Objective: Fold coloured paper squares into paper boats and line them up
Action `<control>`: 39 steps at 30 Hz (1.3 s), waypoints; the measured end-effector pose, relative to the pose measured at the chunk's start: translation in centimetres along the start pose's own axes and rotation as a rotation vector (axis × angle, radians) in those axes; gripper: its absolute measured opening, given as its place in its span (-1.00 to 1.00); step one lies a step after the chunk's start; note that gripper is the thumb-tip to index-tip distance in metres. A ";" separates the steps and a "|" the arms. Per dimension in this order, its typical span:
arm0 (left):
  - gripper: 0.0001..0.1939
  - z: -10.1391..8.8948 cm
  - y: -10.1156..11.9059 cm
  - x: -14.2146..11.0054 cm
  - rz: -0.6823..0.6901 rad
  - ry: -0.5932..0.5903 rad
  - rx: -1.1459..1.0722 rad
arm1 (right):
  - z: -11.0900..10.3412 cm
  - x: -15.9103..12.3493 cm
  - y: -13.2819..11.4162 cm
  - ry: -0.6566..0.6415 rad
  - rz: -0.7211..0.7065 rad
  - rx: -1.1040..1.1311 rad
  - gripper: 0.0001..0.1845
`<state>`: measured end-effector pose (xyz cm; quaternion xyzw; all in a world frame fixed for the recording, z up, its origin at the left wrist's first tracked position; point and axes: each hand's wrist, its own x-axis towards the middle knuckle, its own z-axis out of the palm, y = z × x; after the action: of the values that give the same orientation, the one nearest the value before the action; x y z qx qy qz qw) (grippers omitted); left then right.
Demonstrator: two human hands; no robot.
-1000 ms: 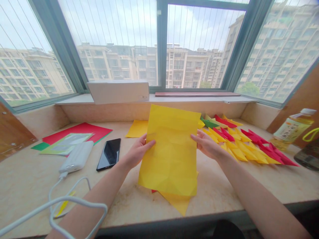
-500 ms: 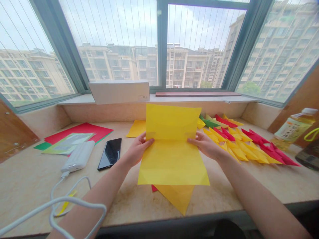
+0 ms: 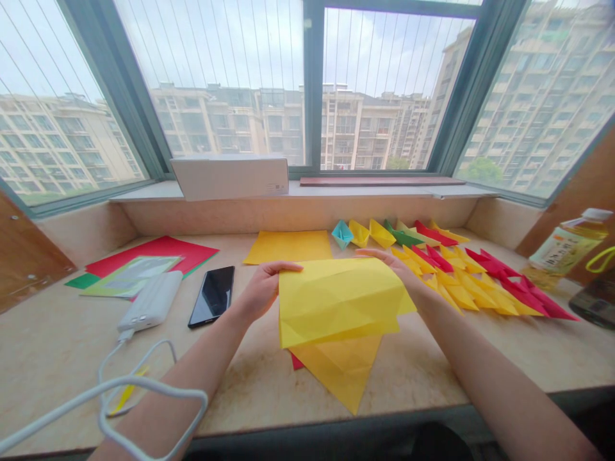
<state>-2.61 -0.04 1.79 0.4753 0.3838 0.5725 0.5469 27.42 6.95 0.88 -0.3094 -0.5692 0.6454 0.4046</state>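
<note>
Both hands hold a yellow sheet of paper (image 3: pixel 336 301), bent over into two layers with its fold along the top, raised above the counter. My left hand (image 3: pixel 262 288) pinches the fold's left end, thumb on top. At the right end, my right hand (image 3: pixel 387 264) grips the sheet; most of its fingers are hidden behind the paper. Under the sheet lies a creased yellow-orange paper (image 3: pixel 341 371) with a corner pointing toward me. A bit of red paper (image 3: pixel 296 362) peeks out at its left.
Folded paper boats (image 3: pixel 461 282) in several colours fill the right side, near a drink bottle (image 3: pixel 567 246). Behind the hands lies a flat yellow sheet (image 3: pixel 293 246). To the left are a phone (image 3: pixel 211 296), a white power bank (image 3: pixel 151 301) with a cable (image 3: pixel 144 387), and red paper (image 3: pixel 158 256).
The upright, opened yellow sheet has been folded over toward me, its top half coming down. The flat yellow sheet and several boats behind it have come into view.
</note>
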 end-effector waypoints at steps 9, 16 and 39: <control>-0.90 -0.2 -0.6 0.0 0.174 -0.005 0.147 | 0.9 -0.8 -0.5 -0.086 0.076 0.011 -0.28; -0.42 1.1 0.3 -0.5 0.141 0.023 -0.098 | 0.9 0.2 0.6 -0.008 -0.165 0.023 -0.18; -0.53 1.7 -0.4 -0.6 0.036 -0.071 0.052 | 2.7 0.0 1.2 0.119 -0.285 -0.063 -0.57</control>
<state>-0.87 -0.75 1.73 0.5163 0.3701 0.5549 0.5372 24.89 5.61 0.13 -0.2756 -0.6022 0.5441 0.5152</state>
